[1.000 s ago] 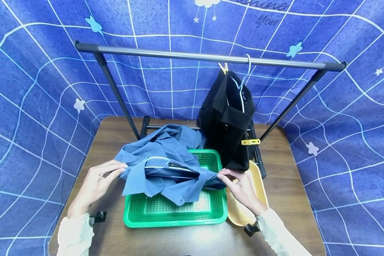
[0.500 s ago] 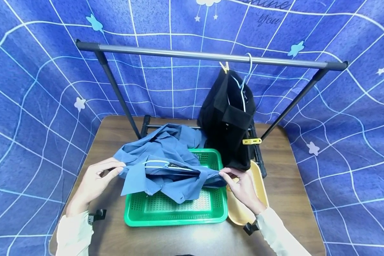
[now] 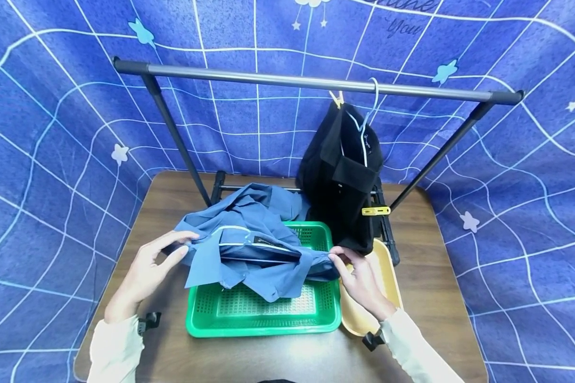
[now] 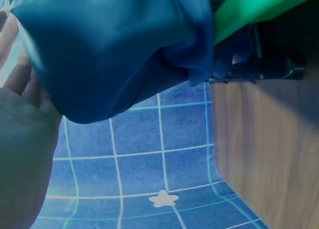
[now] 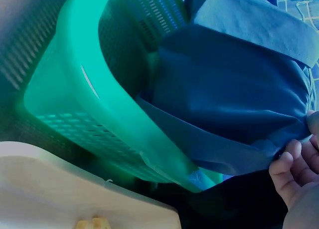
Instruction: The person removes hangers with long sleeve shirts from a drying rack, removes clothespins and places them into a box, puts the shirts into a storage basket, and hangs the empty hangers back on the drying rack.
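A blue collared shirt (image 3: 259, 213) lies partly over the green basket (image 3: 263, 332), with a pale hanger (image 3: 235, 229) showing inside its neck opening. My left hand (image 3: 146, 268) holds the shirt's left shoulder between thumb and fingers; in the left wrist view the cloth (image 4: 109, 49) draws to a point at the fingertips. On the other side my right hand (image 3: 361, 279) pinches the right shoulder. The right wrist view shows curled fingers (image 5: 284, 169) at that edge of the shirt. Much of the hanger is hidden under the fabric.
A clothes rack bar (image 3: 268, 80) spans the back. From it hangs a black garment (image 3: 337, 181) on a light blue hanger (image 3: 375, 101), with yellow clothespins (image 3: 376, 211) on it. A yellow tray (image 3: 388, 276) holding clothespins (image 5: 92, 223) stands right of the basket.
My left hand has shifted slightly right with its thumb and forefinger spread farther apart, and the shirt's neck opening gapes wider. My right hand still pinches its shoulder, nearly unmoved.
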The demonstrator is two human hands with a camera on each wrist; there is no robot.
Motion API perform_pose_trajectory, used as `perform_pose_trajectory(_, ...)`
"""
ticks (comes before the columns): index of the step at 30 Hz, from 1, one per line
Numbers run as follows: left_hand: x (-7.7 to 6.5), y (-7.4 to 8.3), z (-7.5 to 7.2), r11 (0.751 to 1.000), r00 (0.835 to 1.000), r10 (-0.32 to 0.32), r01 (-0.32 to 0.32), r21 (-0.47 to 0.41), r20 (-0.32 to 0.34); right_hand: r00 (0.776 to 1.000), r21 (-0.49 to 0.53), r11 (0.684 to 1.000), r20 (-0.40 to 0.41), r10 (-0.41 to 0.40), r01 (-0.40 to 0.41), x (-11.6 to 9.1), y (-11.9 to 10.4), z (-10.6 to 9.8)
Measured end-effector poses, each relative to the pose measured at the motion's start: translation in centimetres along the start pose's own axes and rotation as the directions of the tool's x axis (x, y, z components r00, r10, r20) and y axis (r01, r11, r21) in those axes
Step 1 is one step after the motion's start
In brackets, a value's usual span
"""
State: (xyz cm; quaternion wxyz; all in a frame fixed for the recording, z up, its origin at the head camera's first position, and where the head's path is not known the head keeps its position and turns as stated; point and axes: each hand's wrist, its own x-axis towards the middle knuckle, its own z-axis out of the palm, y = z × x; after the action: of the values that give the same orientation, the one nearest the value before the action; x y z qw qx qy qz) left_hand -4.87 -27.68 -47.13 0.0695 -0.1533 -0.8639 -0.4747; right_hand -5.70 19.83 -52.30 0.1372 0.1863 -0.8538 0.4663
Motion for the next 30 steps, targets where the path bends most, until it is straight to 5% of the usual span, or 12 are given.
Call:
perform_pose_trajectory(5,0.4,1.0,0.9,0.997,0.999,0.033,-0.036,0.075,0.036,1.0,0.047,0.999,-0.001,0.008,-0.008,-0.1,-0.2,0.3)
perform_pose_trajectory(11,1.1,2.7,2.2,0.979,0.998,-0.02,0.009,0.204,0.055,1.0,0.092,0.996,-0.015,-0.003,0.004,0.0,-0.2,0.7)
perform_pose_trajectory(17,1.8,3.8,2.9,0.963,0.996,0.068,-0.083,0.255,0.065,0.999,0.092,0.996,-0.032,0.003,0.0,0.1,-0.3,0.8)
perform_pose_trajectory(24,2.4,4.0,4.1,0.951,0.991,0.126,-0.134,0.279,0.044,1.0,0.095,0.995,-0.023,0.007,-0.004,0.2,-0.5,0.8)
perform_pose_trajectory(30,2.4,4.2,4.2,0.976,0.994,0.103,-0.106,0.189,0.024,1.0,0.11,0.994,-0.015,0.007,-0.006,0.2,-0.6,0.8)
